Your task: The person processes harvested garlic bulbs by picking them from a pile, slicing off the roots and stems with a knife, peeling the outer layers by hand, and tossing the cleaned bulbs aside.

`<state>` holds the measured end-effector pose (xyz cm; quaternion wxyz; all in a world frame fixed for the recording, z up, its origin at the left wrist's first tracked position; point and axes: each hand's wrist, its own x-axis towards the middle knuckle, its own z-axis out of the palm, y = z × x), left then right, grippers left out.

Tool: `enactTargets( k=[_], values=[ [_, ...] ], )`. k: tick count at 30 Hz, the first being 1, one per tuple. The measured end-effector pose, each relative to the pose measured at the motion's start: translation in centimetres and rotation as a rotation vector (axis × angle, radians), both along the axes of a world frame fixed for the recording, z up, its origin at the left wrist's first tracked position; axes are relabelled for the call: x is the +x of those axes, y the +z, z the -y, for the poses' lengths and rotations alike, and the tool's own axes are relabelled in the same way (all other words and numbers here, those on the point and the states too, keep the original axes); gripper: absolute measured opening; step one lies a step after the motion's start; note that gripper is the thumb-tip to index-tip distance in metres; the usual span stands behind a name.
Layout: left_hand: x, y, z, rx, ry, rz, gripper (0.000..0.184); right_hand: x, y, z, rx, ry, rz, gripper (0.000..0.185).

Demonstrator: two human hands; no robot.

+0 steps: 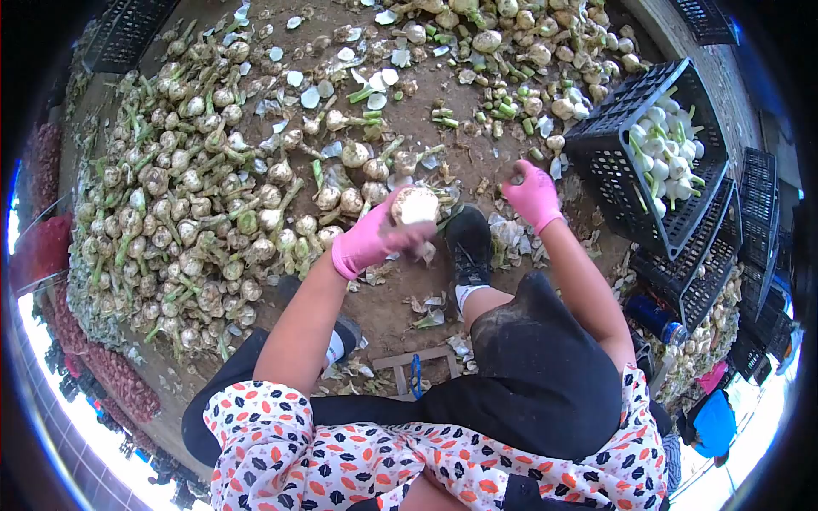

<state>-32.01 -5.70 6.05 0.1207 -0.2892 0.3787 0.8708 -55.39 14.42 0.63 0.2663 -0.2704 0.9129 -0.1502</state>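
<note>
My left hand (385, 232), in a pink glove, is closed around a garlic bulb (417, 205) whose pale, clean face is turned up. My right hand (533, 198), also pink-gloved, is held apart to the right with its fingers curled in. Whatever may be inside those fingers is hidden, apart from a small dark patch near the tips. Between and below the hands, papery peelings (509, 238) litter the dirt around a black shoe (469, 243). Unpeeled garlic bulbs with stems (351, 202) lie just beyond my left hand.
A large garlic pile (183, 200) spreads on the left, with another heap (511, 34) at the top. Cut green stems (503, 111) lie ahead. On the right, a tilted black crate (609, 170) holds white garlic (669, 153), with stacked crates (758, 213) and a blue can (654, 318) nearby.
</note>
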Motion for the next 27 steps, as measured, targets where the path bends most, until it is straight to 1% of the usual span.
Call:
enactTargets(
  k=[1, 3, 4, 5, 6, 7, 8, 9, 10, 11, 12, 13, 15, 16, 17, 18, 19, 20, 21, 22, 23, 24, 25, 26, 27],
  values=[
    [-0.6, 0.5, -0.2, 0.006, -0.001, 0.002, 0.05, 0.6, -0.8, -0.2, -0.096, 0.02, 0.029, 0.038],
    [-2.1, 2.2, -0.3, -0.325, -0.1, -0.244, 0.039, 1.9, -0.2, 0.3, -0.184, -0.018, 0.187, 0.034],
    [-2.1, 1.3, 0.0, -0.81, -0.186, -0.524, 0.03, 2.1, 1.1, 1.1, -0.184, -0.019, 0.184, 0.034],
    [-2.2, 1.3, 0.5, -0.814, -0.185, -0.53, 0.03, 2.3, 3.0, 2.1, -0.226, -0.088, 0.452, 0.032],
    [-2.1, 1.6, 0.9, -0.936, -0.372, -0.541, 0.03, 2.8, 4.4, 2.8, -0.267, -0.159, 0.726, 0.029],
    [-2.1, 2.1, 1.2, -1.056, -0.564, -0.545, 0.03, 3.2, 5.1, 3.1, -0.272, -0.161, 0.728, 0.029],
    [-2.2, 2.7, 1.1, -1.13, -0.528, -0.56, 0.033, 3.6, 5.5, 3.4, -0.402, 0.014, 0.606, 0.026],
    [-2.3, 3.2, 1.1, -1.131, -0.533, -0.559, 0.033, 4.0, 6.1, 3.6, -0.525, 0.187, 0.478, 0.024],
    [-2.3, 3.5, 1.0, -1.141, -0.539, -0.637, 0.033, 4.3, 7.2, 4.0, -0.541, 0.367, 0.352, 0.028],
    [-2.2, 4.0, 0.9, -1.153, -0.542, -0.712, 0.033, 4.5, 5.9, 3.6, -0.545, 0.373, 0.356, 0.028],
    [-1.6, 4.9, 0.5, -0.824, -0.548, -0.551, 0.034, 4.9, 3.3, 2.7, -0.428, 0.291, 0.214, 0.03],
    [-0.9, 5.2, 0.7, -0.761, -0.567, -0.667, 0.036, 4.8, 0.8, 2.5, -0.327, 0.224, 0.075, 0.033],
    [1.6, 3.7, 1.3, -0.708, -0.865, -0.401, 0.036, 3.2, -2.1, 0.2, -0.126, -0.152, 0.338, 0.037],
    [1.9, 1.4, 2.1, -0.809, -0.978, -0.293, 0.036, 3.0, -1.6, -0.1, -0.117, -0.233, 0.43, 0.036],
    [1.2, 0.8, 2.9, -0.911, -0.728, -0.176, 0.036, 3.1, -1.0, -0.1, -0.099, -0.315, 0.52, 0.034],
    [-0.5, 1.3, 3.4, -0.812, -0.26, -0.054, 0.055, 3.8, -1.3, 0.2, -0.107, -0.291, 0.539, 0.034],
    [-3.4, 1.0, 4.3, -1.001, 0.106, -0.368, 0.075, 4.1, -1.6, 0.4, -0.16, -0.341, 0.572, 0.032],
    [-5.7, 4.8, 5.6, -0.319, 0.261, -0.427, 0.084, 4.3, -1.6, 0.4, -0.208, -0.395, 0.601, 0.03],
    [-6.5, 7.3, 6.8, -0.355, 0.312, -0.544, 0.081, 4.7, -1.3, 0.2, -0.204, -0.386, 0.603, 0.03],
    [-6.8, 6.9, 8.4, -0.659, 0.34, -0.419, 0.075, 4.8, -0.8, 0.4, -0.241, -0.348, 0.602, 0.022],
    [-6.2, 7.6, 10.0, -0.791, 0.274, -0.208, 0.069, 4.8, -0.5, 0.4, -0.277, -0.311, 0.604, 0.015],
    [-4.3, 5.8, 12.3, -0.957, 0.21, -0.039, 0.059, 4.7, -2.6, -0.8, -0.29, -0.228, 0.528, 0.015],
    [-2.4, 5.5, 14.2, -0.947, 0.154, 0.246, 0.056, 4.9, -2.2, -0.8, -0.287, -0.235, 0.532, 0.015],
    [0.8, 2.1, 17.3, -1.119, -0.035, 0.461, 0.052, 5.4, -1.0, -0.6, -0.246, -0.288, 0.594, 0.02],
    [3.0, 1.6, 18.9, -0.999, -0.182, 0.682, 0.053, 5.6, -0.4, -0.3, -0.21, -0.337, 0.65, 0.025]
  ],
)
